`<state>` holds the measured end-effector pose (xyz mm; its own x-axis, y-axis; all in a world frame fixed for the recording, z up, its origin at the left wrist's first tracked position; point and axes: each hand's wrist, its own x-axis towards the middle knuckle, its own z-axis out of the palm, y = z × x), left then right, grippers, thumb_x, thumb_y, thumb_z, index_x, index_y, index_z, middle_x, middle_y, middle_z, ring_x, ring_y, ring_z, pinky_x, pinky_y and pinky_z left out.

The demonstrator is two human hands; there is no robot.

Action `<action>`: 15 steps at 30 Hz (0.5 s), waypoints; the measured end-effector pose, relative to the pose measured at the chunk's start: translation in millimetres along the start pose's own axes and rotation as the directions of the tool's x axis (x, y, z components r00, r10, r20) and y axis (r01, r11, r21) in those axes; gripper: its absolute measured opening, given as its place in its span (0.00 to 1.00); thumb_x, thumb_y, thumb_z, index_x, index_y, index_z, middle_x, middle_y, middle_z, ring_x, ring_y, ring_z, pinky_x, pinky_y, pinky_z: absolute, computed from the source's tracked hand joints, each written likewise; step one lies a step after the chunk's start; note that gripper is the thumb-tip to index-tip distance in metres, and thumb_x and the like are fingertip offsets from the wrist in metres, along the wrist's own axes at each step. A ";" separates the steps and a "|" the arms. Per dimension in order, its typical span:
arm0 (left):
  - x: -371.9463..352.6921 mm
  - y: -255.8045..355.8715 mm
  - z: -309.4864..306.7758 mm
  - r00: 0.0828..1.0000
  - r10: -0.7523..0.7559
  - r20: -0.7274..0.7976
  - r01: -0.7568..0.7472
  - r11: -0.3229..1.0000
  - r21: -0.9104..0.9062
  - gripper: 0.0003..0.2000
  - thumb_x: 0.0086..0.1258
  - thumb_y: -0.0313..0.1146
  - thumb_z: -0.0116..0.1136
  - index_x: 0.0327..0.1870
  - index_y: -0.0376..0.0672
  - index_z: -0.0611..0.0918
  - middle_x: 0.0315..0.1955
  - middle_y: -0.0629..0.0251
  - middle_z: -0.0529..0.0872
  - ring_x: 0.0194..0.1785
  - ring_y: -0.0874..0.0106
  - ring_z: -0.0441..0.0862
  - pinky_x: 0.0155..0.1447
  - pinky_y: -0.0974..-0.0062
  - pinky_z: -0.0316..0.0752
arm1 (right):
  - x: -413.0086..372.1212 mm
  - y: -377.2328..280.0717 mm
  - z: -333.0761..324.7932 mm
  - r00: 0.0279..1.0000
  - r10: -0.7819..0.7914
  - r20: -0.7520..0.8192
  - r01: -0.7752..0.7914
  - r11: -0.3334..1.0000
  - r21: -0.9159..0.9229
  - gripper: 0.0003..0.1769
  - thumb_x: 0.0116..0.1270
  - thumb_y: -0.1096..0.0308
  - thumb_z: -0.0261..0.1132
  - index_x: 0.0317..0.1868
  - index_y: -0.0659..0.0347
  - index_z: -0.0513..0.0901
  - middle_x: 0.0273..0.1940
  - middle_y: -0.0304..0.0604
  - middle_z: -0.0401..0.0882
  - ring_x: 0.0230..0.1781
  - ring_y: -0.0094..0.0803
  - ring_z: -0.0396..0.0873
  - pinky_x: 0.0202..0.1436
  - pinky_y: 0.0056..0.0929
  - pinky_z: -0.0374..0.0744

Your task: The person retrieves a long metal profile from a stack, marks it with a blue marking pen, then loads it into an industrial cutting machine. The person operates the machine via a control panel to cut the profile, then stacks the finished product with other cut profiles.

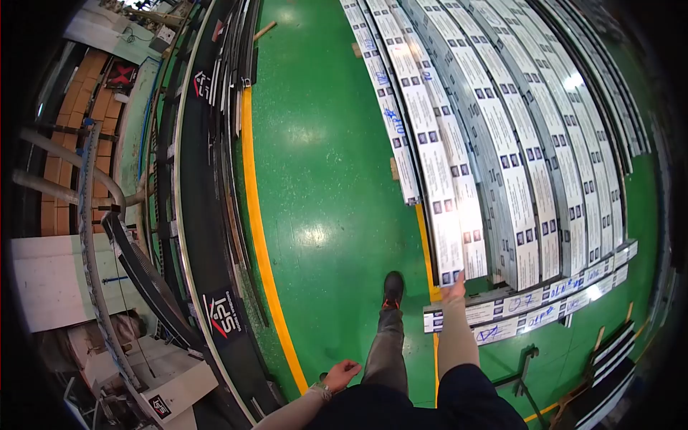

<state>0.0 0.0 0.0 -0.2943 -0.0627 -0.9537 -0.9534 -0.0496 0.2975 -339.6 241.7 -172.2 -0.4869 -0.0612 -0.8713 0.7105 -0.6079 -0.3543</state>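
Note:
Long white labelled profiles (510, 165) lie side by side in a stack at the right. My right hand (453, 288) is at the near end of one long white profile (438, 193), its fingers against that end; how they are bent is hard to make out. Below it, two white profiles with blue handwriting (534, 304) lie crosswise near the stack's end. My left hand (342, 375) hangs low over the green floor with its fingers curled together, touching no profile; whether anything small is inside is hidden.
A yellow line (266, 265) runs along the green floor (315, 143) at the left. Beyond it stand a long black conveyor (204, 179) and thin dark profiles (233, 143). A metal stand (527, 376) and a rack of profiles (609, 365) are at the lower right.

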 end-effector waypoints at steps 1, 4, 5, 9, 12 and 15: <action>-0.1 8.6 6.3 0.999 -0.021 0.033 0.022 0.999 -0.034 0.22 0.71 0.50 0.63 0.53 0.40 0.82 0.46 0.63 0.87 0.50 0.73 0.83 0.54 0.73 0.77 | -5.5 13.3 -22.1 0.987 -0.152 0.046 0.156 0.985 -0.076 0.42 0.69 0.27 0.48 0.71 0.48 0.69 0.60 0.48 0.79 0.52 0.47 0.83 0.50 0.50 0.85; 51.2 78.6 -10.9 0.999 0.007 0.043 -0.001 0.993 -0.120 0.22 0.73 0.50 0.60 0.54 0.40 0.81 0.47 0.64 0.86 0.50 0.72 0.83 0.53 0.71 0.77 | -5.4 27.1 32.5 0.992 0.115 0.045 -0.115 0.993 -0.012 0.34 0.77 0.40 0.49 0.71 0.55 0.67 0.69 0.44 0.71 0.70 0.40 0.68 0.75 0.46 0.64; 51.2 85.6 -6.7 0.997 -0.020 0.070 0.031 0.988 -0.153 0.21 0.74 0.49 0.59 0.55 0.39 0.80 0.49 0.64 0.86 0.52 0.70 0.84 0.54 0.70 0.77 | -29.9 38.4 35.0 0.974 0.220 -0.059 -0.222 0.974 -0.040 0.33 0.78 0.41 0.50 0.71 0.55 0.67 0.68 0.45 0.71 0.69 0.43 0.68 0.73 0.48 0.66; 69.4 126.9 -13.2 0.984 -0.135 0.118 0.172 0.904 -0.391 0.36 0.72 0.57 0.58 0.70 0.38 0.67 0.65 0.53 0.75 0.69 0.60 0.72 0.69 0.58 0.68 | -62.8 121.6 39.9 0.968 0.251 -0.030 -0.251 0.968 -0.004 0.28 0.79 0.45 0.50 0.68 0.56 0.67 0.60 0.48 0.74 0.61 0.42 0.71 0.67 0.46 0.70; 107.0 145.0 -23.1 0.978 -0.165 0.129 0.208 0.837 -0.507 0.41 0.70 0.60 0.58 0.74 0.40 0.63 0.72 0.51 0.67 0.74 0.56 0.64 0.74 0.53 0.59 | -74.6 160.3 57.9 0.978 0.199 0.055 -0.197 0.979 -0.042 0.26 0.80 0.45 0.49 0.65 0.56 0.69 0.57 0.46 0.75 0.57 0.41 0.73 0.65 0.45 0.71; 156.8 126.8 -20.4 0.977 -0.113 0.178 0.203 0.741 -0.640 0.29 0.71 0.58 0.58 0.62 0.44 0.77 0.55 0.59 0.81 0.61 0.64 0.76 0.68 0.51 0.63 | -67.5 186.9 63.2 0.980 0.188 0.063 -0.185 0.982 -0.043 0.25 0.79 0.47 0.49 0.63 0.58 0.72 0.58 0.44 0.77 0.59 0.39 0.75 0.60 0.42 0.74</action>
<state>-165.7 -36.5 -110.9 -0.1913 0.1220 -0.9739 -0.7244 -0.6871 0.0562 -206.0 82.2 -158.1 -0.3758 -0.2241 -0.8992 0.8095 -0.5517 -0.2009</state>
